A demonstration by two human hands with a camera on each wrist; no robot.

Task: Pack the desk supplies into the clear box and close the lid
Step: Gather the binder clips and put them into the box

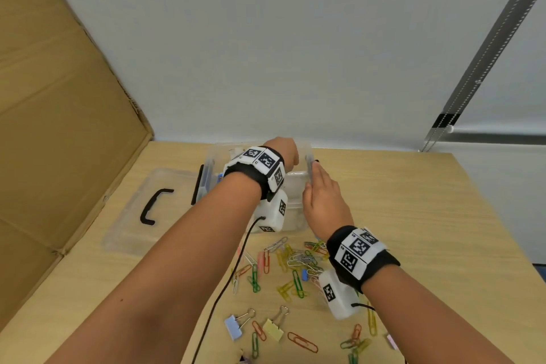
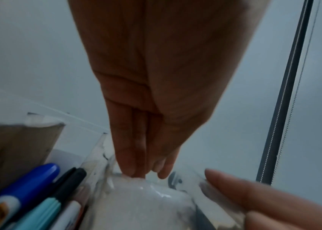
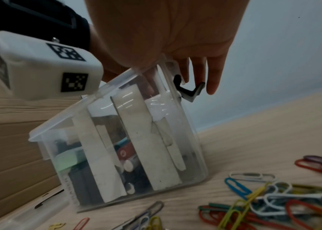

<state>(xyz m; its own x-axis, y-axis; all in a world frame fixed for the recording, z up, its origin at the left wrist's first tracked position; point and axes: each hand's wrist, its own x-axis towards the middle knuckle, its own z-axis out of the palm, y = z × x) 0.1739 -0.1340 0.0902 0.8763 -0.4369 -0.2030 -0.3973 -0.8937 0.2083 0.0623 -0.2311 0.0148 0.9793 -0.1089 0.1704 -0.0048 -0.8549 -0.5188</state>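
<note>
The clear box (image 1: 295, 211) stands open at the back of the desk, its lid (image 1: 133, 216) with a black handle lying flat to its left. My left hand (image 1: 283, 151) reaches down into the box; in the left wrist view its straight fingers (image 2: 136, 163) press a pale, glossy item (image 2: 146, 202) beside several pens (image 2: 28, 189). My right hand (image 1: 322, 192) rests flat against the box's right rim, fingers straight over the black latch (image 3: 188, 91). Through the box wall (image 3: 175, 155) I see packed supplies. Coloured paper clips (image 1: 295, 263) and two binder clips (image 1: 233, 326) lie loose on the desk in front.
A large cardboard sheet (image 1: 59, 127) leans along the left side. A grey wall closes the back. A black cable (image 1: 224, 289) trails from my left wrist across the clips. The wooden desk (image 1: 413, 216) stretches right to its edge.
</note>
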